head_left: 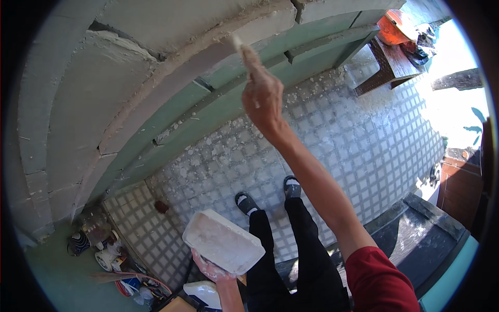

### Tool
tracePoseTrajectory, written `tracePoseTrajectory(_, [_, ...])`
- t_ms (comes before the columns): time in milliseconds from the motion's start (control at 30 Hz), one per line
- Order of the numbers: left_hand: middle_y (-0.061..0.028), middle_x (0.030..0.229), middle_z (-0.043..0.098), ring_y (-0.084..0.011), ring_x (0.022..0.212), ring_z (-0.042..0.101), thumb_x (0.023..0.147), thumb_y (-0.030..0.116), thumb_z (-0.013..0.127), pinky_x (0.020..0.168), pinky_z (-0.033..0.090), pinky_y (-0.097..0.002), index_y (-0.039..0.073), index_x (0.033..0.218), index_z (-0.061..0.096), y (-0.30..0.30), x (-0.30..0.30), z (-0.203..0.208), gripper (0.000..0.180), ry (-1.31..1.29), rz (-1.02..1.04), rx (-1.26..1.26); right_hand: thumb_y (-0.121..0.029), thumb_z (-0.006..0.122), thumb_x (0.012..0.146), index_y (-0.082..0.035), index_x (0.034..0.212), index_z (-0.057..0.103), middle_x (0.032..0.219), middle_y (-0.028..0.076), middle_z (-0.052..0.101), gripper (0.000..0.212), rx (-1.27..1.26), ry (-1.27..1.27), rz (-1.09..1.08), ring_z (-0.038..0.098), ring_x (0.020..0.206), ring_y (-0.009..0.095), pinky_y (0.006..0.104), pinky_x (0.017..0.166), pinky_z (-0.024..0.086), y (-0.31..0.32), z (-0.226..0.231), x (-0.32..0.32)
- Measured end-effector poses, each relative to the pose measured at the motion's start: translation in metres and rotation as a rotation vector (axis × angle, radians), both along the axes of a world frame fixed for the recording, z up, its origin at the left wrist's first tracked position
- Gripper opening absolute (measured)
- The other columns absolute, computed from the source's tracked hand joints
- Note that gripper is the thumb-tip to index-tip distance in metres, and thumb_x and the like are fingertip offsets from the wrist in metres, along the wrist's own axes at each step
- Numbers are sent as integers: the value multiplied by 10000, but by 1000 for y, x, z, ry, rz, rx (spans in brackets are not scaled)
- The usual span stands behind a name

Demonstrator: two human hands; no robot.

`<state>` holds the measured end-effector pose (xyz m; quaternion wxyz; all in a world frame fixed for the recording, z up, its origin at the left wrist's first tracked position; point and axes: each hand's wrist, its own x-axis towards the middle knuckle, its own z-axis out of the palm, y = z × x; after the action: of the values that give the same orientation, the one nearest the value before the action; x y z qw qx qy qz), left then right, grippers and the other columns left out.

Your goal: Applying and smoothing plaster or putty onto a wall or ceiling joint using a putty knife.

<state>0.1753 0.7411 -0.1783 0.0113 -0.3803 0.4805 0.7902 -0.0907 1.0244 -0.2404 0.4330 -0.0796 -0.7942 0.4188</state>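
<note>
My right hand (262, 96) is stretched out to the wall, its fingers closed, the index finger reaching forward along a small pale-tipped tool (237, 41). Blur and the fingers hide what kind of tool it is. Its tip is at the rough lower edge of a grey plastered ledge (202, 39). Low on the left, my left hand (210, 268) grips a white rectangular plastic tub (223, 242) from its near side. The tub is tilted, and whitish residue coats its inside. White smears show on both hands.
Pale debris dots the tiled floor (322, 130) along the green wall (218, 112). A brown table (392, 60) at the far right bears an orange bag (395, 27). Assorted clutter (117, 260) lies lower left. A dark bench (423, 239) stands at my right.
</note>
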Motion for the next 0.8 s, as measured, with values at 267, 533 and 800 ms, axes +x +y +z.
tracePoseTrajectory(267, [-65,1426,394,-302,1263,425,894,515,447,1002,400,-507,175,1409,372,-1,8,-2,622,-11,17,132,109,443,685,98,1282,475,997,285,619,598,84,-31,-46,676,785,292,352,659,540,-4,20,-10])
tracePoseTrajectory(533, [-58,1420,398,-306,1265,419,869,521,479,994,402,-522,183,1404,380,-8,12,12,641,-13,99,157,98,411,703,37,1281,513,1179,260,580,590,-120,-26,-113,637,994,355,369,873,498,25,36,10])
tracePoseTrajectory(800, [-63,1394,427,-307,1245,443,868,529,479,983,421,-509,175,1393,394,-21,24,20,639,77,52,221,107,415,658,2,1266,539,1192,222,579,629,66,-103,48,628,988,348,390,825,502,-5,34,17])
